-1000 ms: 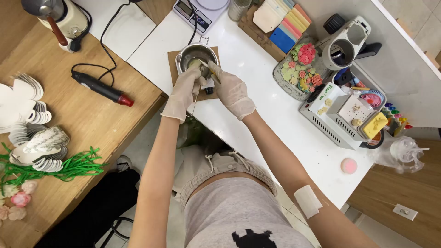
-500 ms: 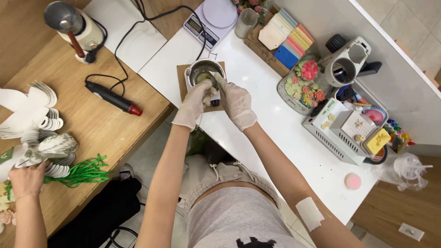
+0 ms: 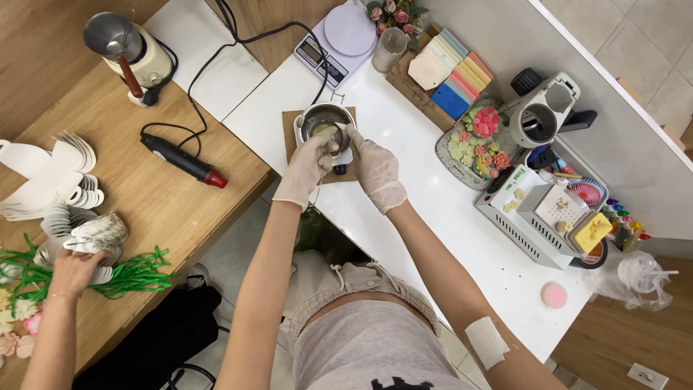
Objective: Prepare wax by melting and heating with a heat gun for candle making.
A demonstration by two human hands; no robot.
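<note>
Two gloved hands, left hand (image 3: 309,165), right hand (image 3: 375,173), fingers clamped on one metal cup (image 3: 323,124).

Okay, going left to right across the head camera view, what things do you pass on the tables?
White paper cutouts → black heat tool with red tip → metal cup at the gloved hands → tray of flower shapes → yellow block → clear plastic bag.

Gloved left hand (image 3: 309,165) beside right hand (image 3: 375,173).

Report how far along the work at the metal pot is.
Done: the metal pot sits on a brown mat and already holds pale contents. In hand: the gloved left hand and right hand meet at its rim, the right one tipping something small and pale inward. Left: cannot be judged; the scale stands bare behind.
</note>
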